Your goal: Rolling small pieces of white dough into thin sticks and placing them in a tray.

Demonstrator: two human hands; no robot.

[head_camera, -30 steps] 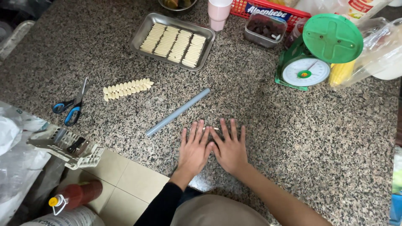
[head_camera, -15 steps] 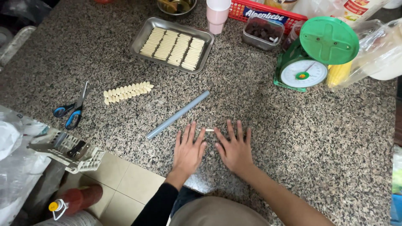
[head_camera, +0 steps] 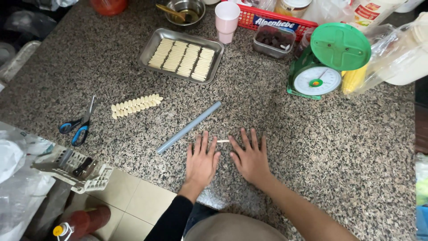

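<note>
1. Both hands lie flat, palms down, on the speckled stone bench point(head_camera: 312, 147) at its near edge
2. The left hand point(head_camera: 201, 161) has its fingers point(head_camera: 204, 142) stretched out and slightly spread, gripping nothing
3. The right hand point(head_camera: 249, 157) is likewise flat, fingers point(head_camera: 244, 139) spread, gripping nothing
4. A thin pale dough strip point(head_camera: 223, 141) lies on the bench between the two hands, under their fingertips; only a short piece of it shows
5. A grey rod point(head_camera: 189, 127) lies slantwise just left of the left hand, its near end beside the little finger
6. Further left, a row of small pale dough pieces point(head_camera: 136, 105) sits on the bench, with blue scissors point(head_camera: 79, 126) beyond it
7. At the far side, a metal tray point(head_camera: 151, 47) holds rows of the same pale pieces
8. A pink cup point(head_camera: 227, 20) and a small tub point(head_camera: 273, 41) stand right of the tray
9. A green scale point(head_camera: 327, 62) stands at the far right, well apart from the hands
</note>
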